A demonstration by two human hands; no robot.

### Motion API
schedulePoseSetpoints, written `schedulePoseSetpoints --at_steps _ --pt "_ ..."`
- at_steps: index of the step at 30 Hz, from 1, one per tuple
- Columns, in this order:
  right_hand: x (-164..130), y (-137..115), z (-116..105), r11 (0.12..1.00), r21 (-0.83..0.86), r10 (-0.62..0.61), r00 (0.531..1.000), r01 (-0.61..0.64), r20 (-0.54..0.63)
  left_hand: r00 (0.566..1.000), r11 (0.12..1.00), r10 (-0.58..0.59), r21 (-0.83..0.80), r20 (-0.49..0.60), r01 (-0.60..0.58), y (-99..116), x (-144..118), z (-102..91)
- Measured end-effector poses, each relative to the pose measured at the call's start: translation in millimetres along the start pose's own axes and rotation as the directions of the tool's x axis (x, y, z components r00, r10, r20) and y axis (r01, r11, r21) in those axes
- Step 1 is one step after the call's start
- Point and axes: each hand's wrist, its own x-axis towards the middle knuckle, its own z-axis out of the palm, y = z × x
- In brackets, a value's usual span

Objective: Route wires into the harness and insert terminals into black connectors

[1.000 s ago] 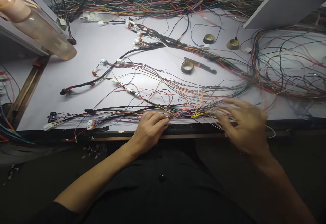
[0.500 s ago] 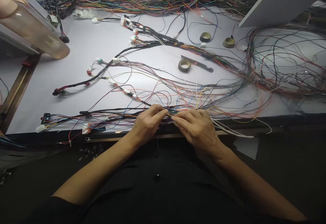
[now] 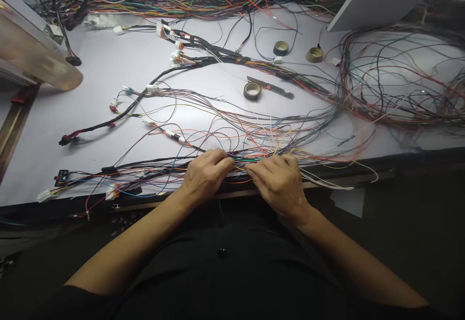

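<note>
White bench (image 3: 109, 75) strewn with wiring: at its near edge, left hand (image 3: 204, 175) and right hand (image 3: 279, 182) lie knuckles-up, fingertips almost meeting, pinching the coloured wires (image 3: 240, 162) between them.

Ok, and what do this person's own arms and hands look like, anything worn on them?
Both forearms are bare, with no sleeves showing on them. The left hand and right hand have no gloves, and no rings, watch or wristband can be seen. A dark garment with a round button covers the torso.
</note>
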Motion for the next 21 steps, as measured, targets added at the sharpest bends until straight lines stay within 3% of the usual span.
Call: schedulePoseSetpoints --at_steps 5,7,11,21 --pt "8.3 -2.9 4.9 0.999 -0.045 -0.015 1.000 0.015 -0.001 0.986 0.983 0.123 0.120 0.114 -0.136 5.8 15.8 -5.5" --pt "8.8 -3.1 5.9 0.998 -0.057 -0.015 1.000 0.015 -0.007 0.975 0.977 0.123 0.148 0.187 -0.151 7.9 24.6 -8.8" --pt "8.6 -2.0 6.4 0.996 -0.084 -0.002 1.000 0.000 -0.024 0.958 0.992 0.068 0.080 0.279 -0.094 6.7 36.2 -11.1" --pt "9.7 -4.5 5.5 0.996 -0.078 0.037 0.999 -0.038 -0.016 0.944 0.997 -0.007 -0.070 0.330 0.032 -0.1 41.6 -8.5"
